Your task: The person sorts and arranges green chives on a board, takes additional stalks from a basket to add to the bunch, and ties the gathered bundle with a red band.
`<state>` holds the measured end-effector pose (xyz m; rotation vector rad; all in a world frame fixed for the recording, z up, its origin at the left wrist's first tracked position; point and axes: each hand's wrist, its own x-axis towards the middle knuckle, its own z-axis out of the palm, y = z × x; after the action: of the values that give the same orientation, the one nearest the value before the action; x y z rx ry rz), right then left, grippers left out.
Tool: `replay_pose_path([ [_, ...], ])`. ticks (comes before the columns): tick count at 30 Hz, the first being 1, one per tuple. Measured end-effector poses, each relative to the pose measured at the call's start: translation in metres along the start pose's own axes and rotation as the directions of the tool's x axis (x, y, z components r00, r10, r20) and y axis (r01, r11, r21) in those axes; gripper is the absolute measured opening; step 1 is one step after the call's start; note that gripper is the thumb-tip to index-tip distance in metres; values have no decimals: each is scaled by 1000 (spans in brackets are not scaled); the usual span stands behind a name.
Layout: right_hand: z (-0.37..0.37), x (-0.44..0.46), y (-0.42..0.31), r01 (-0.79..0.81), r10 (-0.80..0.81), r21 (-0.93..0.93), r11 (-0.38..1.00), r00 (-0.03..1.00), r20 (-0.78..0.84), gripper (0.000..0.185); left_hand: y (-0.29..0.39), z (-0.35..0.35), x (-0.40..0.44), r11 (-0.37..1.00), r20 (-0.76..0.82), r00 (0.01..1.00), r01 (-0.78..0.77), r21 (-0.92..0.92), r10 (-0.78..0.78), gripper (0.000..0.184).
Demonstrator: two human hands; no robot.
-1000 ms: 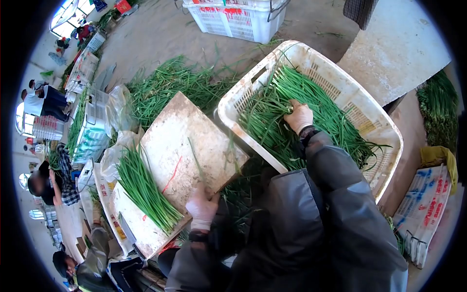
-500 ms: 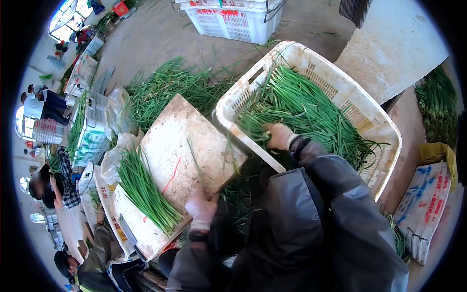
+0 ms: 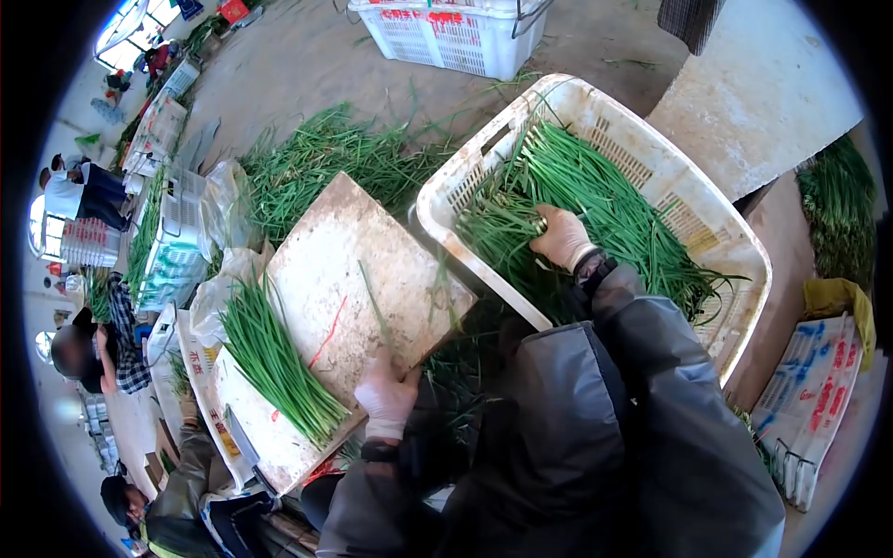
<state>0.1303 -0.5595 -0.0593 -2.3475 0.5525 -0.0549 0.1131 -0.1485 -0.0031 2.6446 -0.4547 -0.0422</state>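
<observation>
My right hand (image 3: 563, 237) is closed around the pale ends of a bunch of garlic chives (image 3: 502, 223) inside the white plastic crate (image 3: 446, 237). Beside it lies a thick layer of chives (image 3: 605, 200) in the same crate. At the near edge of the stained board (image 3: 344, 242) rests my left hand (image 3: 386, 395), thumb apart from its fingers. A single loose stalk (image 3: 372, 298) reaches its fingertips on the board. Left of this hand, a neat bunch of chives (image 3: 279, 363) lies across the board, near a red strip (image 3: 328, 330).
Behind the board, loose chives (image 3: 326, 172) are heaped on the floor. Another white crate (image 3: 456, 37) stands beyond. A knife (image 3: 244, 442) lies at the board's left edge. Other people (image 3: 167, 502) sit along the left side. A folded printed crate (image 3: 809, 400) is at right.
My right hand has moved slightly up and to the right in the crate, and the chives in it now show more clearly. My left hand has stayed in place.
</observation>
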Motion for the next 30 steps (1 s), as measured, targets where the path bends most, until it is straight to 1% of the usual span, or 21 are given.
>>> replay_pose_path([
  [1,-8,6,-10,11,-11,-1,1000,998,59,61,0,0,0,1000,6,1000,4,6,-4,38],
  [3,-15,13,-36,61,-53,-63,996,991,124,61,-1,0,1,1000,18,1000,19,5,-19,39],
  [4,-8,20,-44,67,-56,-83,994,990,131,60,-2,2,0,1000,24,999,31,-3,-31,39],
  [5,-1,29,-53,83,-66,-89,993,982,179,62,-3,2,1,999,29,999,43,-9,-43,40],
  [7,34,56,-66,56,-47,-70,996,991,127,64,-4,1,1,1000,-8,1000,1,29,0,40],
  [8,54,64,-62,112,-107,-51,992,990,92,64,-2,1,0,999,-20,1000,-24,41,25,40],
  [9,67,69,-58,164,-161,-39,986,985,52,63,-2,2,-1,1000,-13,1000,-5,26,6,40],
  [10,73,68,-58,140,-139,-5,990,982,129,59,-3,3,-2,1000,-6,1000,10,8,-10,41],
  [11,77,68,-58,155,-147,-30,987,971,189,57,-4,4,-1,1000,0,1000,22,-11,-22,41],
  [12,76,67,-62,163,-149,-50,985,966,212,58,-6,5,-2,997,35,997,72,-34,-71,39],
  [13,75,68,-62,169,-149,-70,983,961,235,59,-6,6,-2,998,16,998,59,-24,-59,39],
  [15,72,72,-61,231,-202,-75,970,939,279,61,-5,7,-2,998,7,999,53,-20,-53,40],
  [16,70,72,-67,218,-172,-148,965,946,275,61,-7,8,-2,999,5,999,45,-16,-45,40],
  [17,70,69,-73,214,-160,-218,952,958,238,60,-7,9,-1,999,4,999,40,-14,-40,40],
  [19,77,69,-72,200,-148,-234,951,964,221,60,-1,5,-1,999,5,999,35,-4,-35,40],
  [20,76,74,-70,217,-143,-215,952,939,314,62,1,4,-1,999,-3,999,37,-27,-37,41],
  [23,66,75,-80,178,-63,-227,958,897,437,61,1,4,0,999,-4,999,41,-12,-41,41],
  [27,64,82,-82,262,-91,-243,934,832,547,62,0,4,0,997,19,997,69,-22,-69,40],
  [29,64,83,-83,288,-110,-234,928,816,568,62,-2,6,0,998,12,998,61,-32,-61,40],
  [30,64,81,-83,263,-96,-234,936,829,551,62,-2,5,-1,999,8,999,50,-19,-49,40],
])
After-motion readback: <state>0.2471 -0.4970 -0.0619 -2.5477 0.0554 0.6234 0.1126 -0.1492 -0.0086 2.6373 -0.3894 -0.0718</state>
